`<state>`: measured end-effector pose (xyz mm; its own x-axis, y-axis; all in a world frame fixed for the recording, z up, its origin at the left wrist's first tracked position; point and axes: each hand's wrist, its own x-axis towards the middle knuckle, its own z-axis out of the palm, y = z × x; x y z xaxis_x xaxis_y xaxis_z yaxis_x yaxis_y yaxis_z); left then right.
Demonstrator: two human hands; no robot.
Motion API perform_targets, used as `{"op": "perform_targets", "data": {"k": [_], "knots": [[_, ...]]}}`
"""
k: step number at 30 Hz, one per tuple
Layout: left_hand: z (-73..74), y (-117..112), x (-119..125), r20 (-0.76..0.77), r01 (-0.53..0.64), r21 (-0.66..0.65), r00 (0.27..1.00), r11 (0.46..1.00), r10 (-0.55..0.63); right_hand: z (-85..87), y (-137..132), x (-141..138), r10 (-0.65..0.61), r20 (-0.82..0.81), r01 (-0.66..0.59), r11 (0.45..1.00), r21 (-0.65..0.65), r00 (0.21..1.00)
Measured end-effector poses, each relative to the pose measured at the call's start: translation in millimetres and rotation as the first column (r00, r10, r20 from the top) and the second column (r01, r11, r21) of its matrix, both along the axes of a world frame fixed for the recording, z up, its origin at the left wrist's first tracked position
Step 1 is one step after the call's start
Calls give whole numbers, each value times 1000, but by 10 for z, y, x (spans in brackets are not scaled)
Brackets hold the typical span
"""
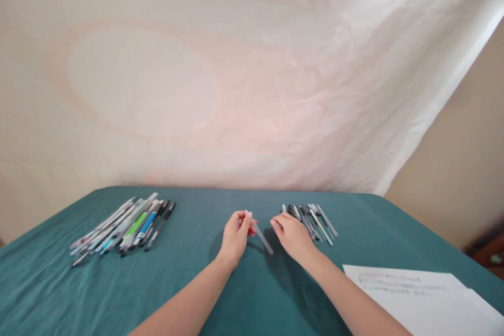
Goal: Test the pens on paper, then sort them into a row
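My left hand [235,236] is closed around the upper end of a slim, translucent whitish pen [263,240]. The pen slants down to the right, its lower end above the tablecloth. Just to its right, apart from the pen, is my right hand [293,235], with thumb and fingers drawn together. Whatever those fingers may hold is hidden. Behind and beside the right hand lies a group of black, grey and clear pens [323,226], partly covered by it.
A larger bundle of pens [136,223], some with green and blue labels, lies at the left on the green tablecloth [197,283]. White sheets with writing [417,299] rest at the front right. A pale cloth [252,89] hangs behind the table.
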<state>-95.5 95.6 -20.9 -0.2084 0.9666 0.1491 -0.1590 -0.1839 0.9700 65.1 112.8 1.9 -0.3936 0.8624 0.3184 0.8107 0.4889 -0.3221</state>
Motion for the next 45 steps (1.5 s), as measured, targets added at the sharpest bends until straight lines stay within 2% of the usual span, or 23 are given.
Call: {"op": "perform_targets", "data": {"k": [3, 5, 10, 12, 15, 17, 26, 45], "knots": [[2, -6, 5, 6, 10, 5, 1000, 1000, -10, 58, -106, -89, 157, -184, -184, 973, -140, 970], [-4, -2, 6, 18, 21, -4, 1000, 1000, -21, 50, -146, -138, 161, -239, -203, 965, -163, 958], [-51, 35, 6, 98, 24, -30, 995, 999, -21, -28, -58, -98, 74, -203, -101, 987, -125, 976], [-76, 47, 5, 92, 8, -29, 996, 1000, -6, -45, 25, -13, -31, -109, 19, 994, -111, 994], [-102, 51, 3, 32, -2, -21, 999, 1000, 3, -58, 136, 127, -200, 70, 206, 973, -102, 977], [-107, 47, 6, 2, 0, -9, 1000, 1000, 0, -70, 181, 190, -251, 150, 268, 957, -109, 956], [-83, 39, 9, -48, 20, -10, 999, 1000, -20, -155, 213, 140, -277, 224, 300, 951, -78, 934], [-91, 33, 10, -90, 49, -12, 995, 999, -50, -176, 211, 111, -300, 284, 307, 951, 20, 911]]}}
